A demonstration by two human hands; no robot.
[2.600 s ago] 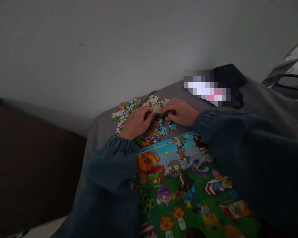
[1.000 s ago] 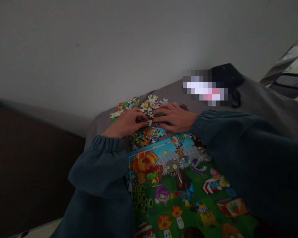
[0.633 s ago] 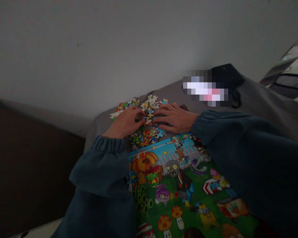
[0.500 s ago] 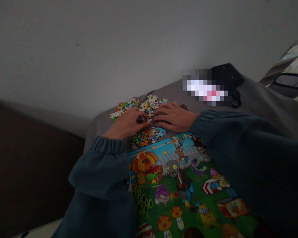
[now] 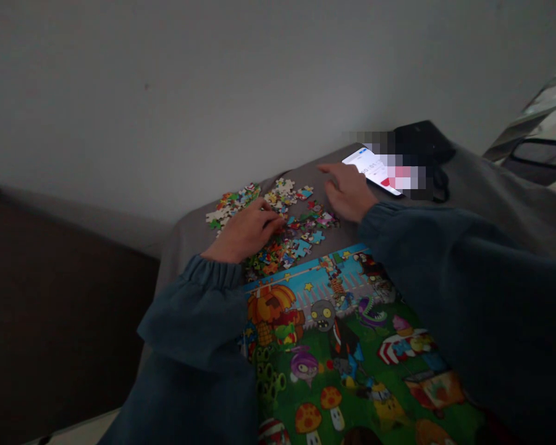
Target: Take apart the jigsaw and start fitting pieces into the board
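Note:
My left hand (image 5: 246, 230) rests low over the pile of jigsaw puzzle pieces (image 5: 301, 247), its fingers bent and close together at the tips. Whatever lies between those fingertips is hidden. My right hand (image 5: 349, 193) hangs to the right of the pile, beside the phone, holding nothing; its index finger points left, apart from the thumb. Many pieces are colourful, while several lie with their pale backs up, such as the pale pieces (image 5: 285, 185) behind my left hand. Nearest me lies a picture sheet (image 5: 306, 346) with cartoon plants and a grey zombie.
A lit phone (image 5: 364, 162), partly blurred out, lies at the right on the grey cloth (image 5: 482, 191). Behind it is a black object (image 5: 424, 141), a dark cord beside it. The pale wall (image 5: 213, 93) runs along the back. A dark brown panel (image 5: 65, 309) stands at the left.
My right hand has pulled away from the pieces, up and to the right, uncovering those beneath it. My left hand has shifted slightly right, and the pale piece at its fingertips no longer shows.

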